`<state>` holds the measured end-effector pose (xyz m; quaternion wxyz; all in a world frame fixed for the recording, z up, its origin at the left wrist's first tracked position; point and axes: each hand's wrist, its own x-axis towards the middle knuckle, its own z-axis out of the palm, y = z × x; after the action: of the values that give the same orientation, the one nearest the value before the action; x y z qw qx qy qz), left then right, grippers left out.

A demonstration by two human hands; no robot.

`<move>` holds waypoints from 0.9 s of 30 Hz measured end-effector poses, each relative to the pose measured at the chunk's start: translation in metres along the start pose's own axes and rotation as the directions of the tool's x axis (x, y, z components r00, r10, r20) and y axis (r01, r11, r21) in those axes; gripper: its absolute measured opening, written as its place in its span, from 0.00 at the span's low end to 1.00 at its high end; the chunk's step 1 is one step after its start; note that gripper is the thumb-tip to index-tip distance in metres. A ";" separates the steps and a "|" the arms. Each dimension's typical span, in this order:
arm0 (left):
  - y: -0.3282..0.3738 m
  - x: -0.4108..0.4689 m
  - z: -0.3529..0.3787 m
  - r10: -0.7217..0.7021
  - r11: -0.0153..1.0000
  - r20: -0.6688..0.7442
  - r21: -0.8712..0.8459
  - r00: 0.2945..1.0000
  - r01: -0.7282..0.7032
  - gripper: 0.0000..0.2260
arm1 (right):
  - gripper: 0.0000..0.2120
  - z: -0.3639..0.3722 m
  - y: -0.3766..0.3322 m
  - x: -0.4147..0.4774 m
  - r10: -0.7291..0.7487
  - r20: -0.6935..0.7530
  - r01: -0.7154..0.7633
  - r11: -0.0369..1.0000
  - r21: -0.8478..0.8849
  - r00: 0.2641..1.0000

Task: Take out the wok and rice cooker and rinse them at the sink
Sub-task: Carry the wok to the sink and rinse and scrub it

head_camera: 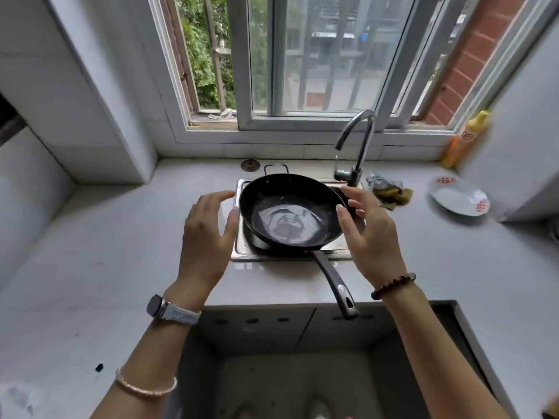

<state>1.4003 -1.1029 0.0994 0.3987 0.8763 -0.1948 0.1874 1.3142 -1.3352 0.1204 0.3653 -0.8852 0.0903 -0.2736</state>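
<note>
Wok: the black wok sits in the sink, tipped a little, and it fills most of the sink.
Wok handle: the long handle sticks out over the front edge of the sink, toward the person.
Water: a shallow pool of water lies in the bottom of the wok.
Tap: the tap stands at the back of the sink, and its spout ends above the back rim of the wok. I cannot tell if water is running.
Left hand: the left hand is at the left side of the sink. Its fingers are spread and it holds nothing.
Right hand: the right hand is at the right side of the sink. It is open too, with the thumb right by the wok rim. I cannot tell if it touches.
Rice cooker: not in view.
Step now: rinsing the wok, I think.
Next move: probably take the wok by the rim or handle, swirl it and tip the water out. A wet wok can slip, so it needs a firm hold.
</note>
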 end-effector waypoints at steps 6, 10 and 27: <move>0.042 -0.004 0.058 0.034 0.998 0.063 -0.057 0.997 -0.031 0.13 | 0.17 -0.032 0.049 -0.001 0.051 0.030 -0.050 0.999 -0.014 0.998; 0.059 -0.006 0.088 0.022 0.998 0.072 -0.064 0.997 -0.017 0.12 | 0.16 -0.047 0.075 0.000 0.070 0.052 -0.070 0.998 0.004 0.996; 0.036 0.046 0.151 0.046 0.999 0.227 0.013 0.973 -0.050 0.13 | 0.18 -0.031 0.135 0.039 0.242 0.079 -0.247 0.966 0.070 0.967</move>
<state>1.4478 -1.2502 0.0518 0.3611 0.8907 -0.2583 0.0979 1.3355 -1.4647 0.0610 0.4342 -0.8610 0.1751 -0.1987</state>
